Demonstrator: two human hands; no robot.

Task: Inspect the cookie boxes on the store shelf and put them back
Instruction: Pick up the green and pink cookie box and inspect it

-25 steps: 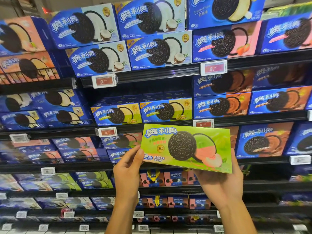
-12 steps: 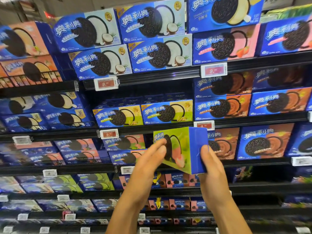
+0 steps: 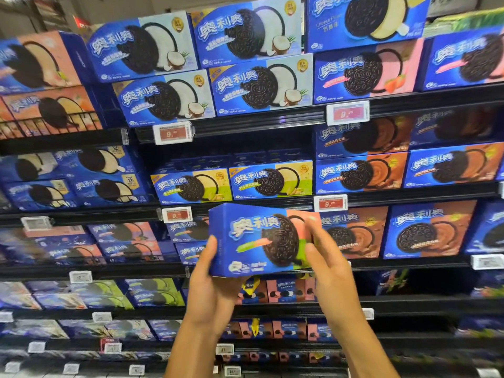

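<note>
I hold one cookie box in front of the third shelf, its blue face with a dark cookie and a pink and green corner turned toward me. My left hand grips its lower left corner, thumb on the left end. My right hand holds the right end, fingers over the pink part, slightly blurred. Behind the box, the shelf row carries more boxes of the same kind at the left.
Shelves full of blue cookie boxes fill the view: coconut ones above, chocolate ones right of my hands, small pink packs below. Red price tags hang on the shelf edges.
The box has been turned round in my hands: a second ago its green face showed, then its narrow blue end, and now its blue face is toward me.
</note>
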